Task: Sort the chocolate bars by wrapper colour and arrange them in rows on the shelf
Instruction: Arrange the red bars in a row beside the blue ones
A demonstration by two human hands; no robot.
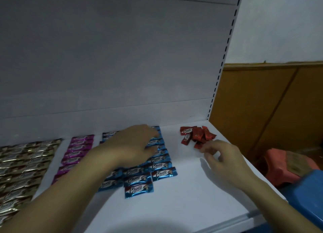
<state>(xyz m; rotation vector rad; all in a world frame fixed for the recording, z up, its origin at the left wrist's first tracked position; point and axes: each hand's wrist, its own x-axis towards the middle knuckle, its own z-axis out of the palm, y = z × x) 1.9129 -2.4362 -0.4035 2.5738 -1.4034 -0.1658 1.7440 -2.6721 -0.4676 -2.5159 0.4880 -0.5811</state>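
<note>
While my left hand [138,145] lies flat on the blue bars [158,162], the heap of red bars [197,135] at the back right of the shelf [174,206] sits just beyond my right hand [222,161], the nearer one, whose fingers [208,147] curl at its near edge, pinching or not I cannot tell.

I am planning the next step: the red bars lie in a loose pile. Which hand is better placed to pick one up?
The right hand. Its fingertips are at the near edge of the red pile. The left hand lies flat on the blue bars, farther from it.
</note>
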